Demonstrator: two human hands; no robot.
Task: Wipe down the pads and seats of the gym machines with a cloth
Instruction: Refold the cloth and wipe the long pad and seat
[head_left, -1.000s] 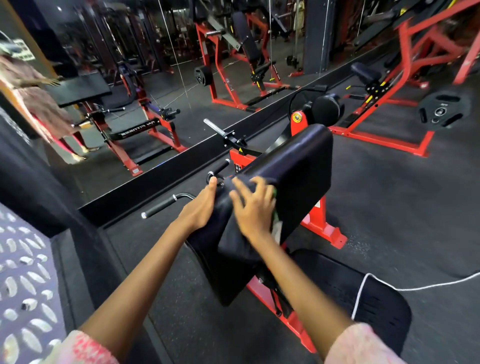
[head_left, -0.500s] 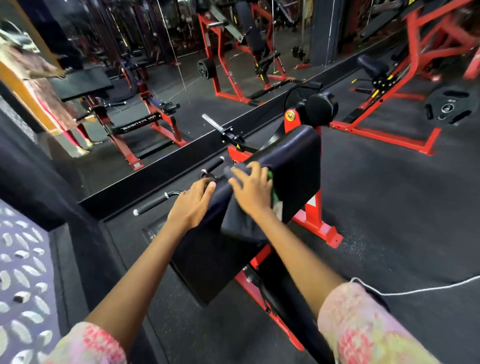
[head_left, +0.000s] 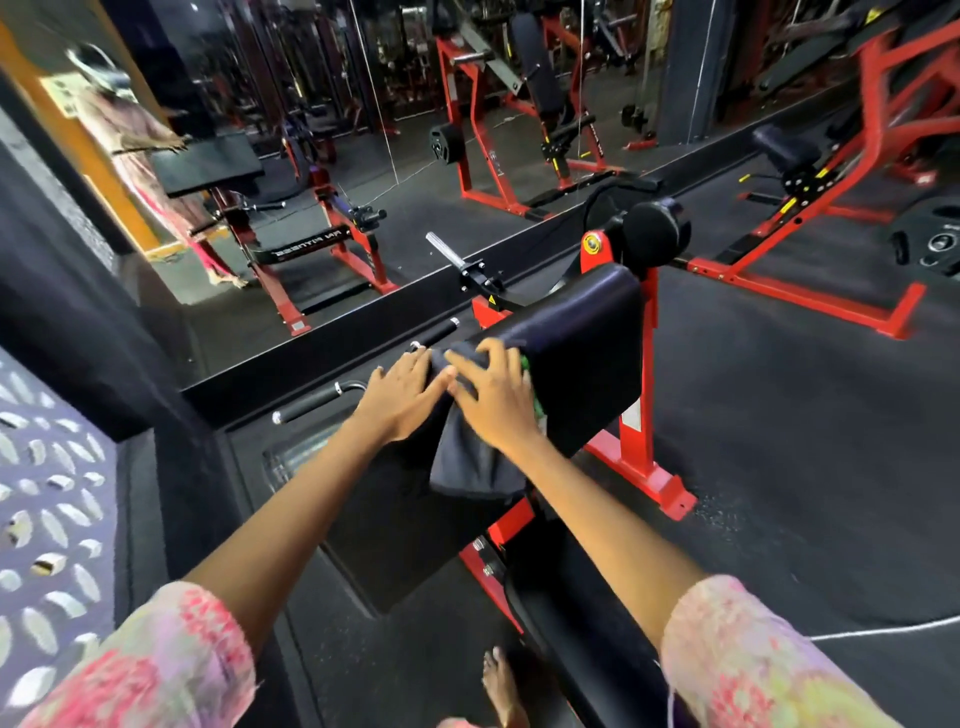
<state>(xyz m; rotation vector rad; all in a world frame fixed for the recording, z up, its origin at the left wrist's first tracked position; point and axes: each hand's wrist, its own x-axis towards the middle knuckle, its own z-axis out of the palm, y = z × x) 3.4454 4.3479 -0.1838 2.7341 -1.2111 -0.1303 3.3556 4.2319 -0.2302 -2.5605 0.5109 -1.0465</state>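
A long black pad (head_left: 582, 343) tops a red-framed gym machine in front of me. A dark grey cloth (head_left: 467, 462) lies draped over the pad's left side and hangs down. My right hand (head_left: 493, 395) presses flat on the cloth with fingers spread; something green (head_left: 525, 364) shows beside it. My left hand (head_left: 402, 397) rests flat on the pad's left edge, fingers straight, touching the cloth's edge.
A black handle bar (head_left: 317, 402) sticks out left of the pad, a chrome peg (head_left: 441, 249) behind it. A wall mirror (head_left: 322, 156) runs along the left. A roller pad (head_left: 652, 234), another red machine (head_left: 810, 171) and a weight plate (head_left: 935, 244) stand on the right. My bare foot (head_left: 501, 686) is below.
Both hands have slid farther up the pad with the cloth. The view has pulled back and tilted down, showing sleeves and a foot.
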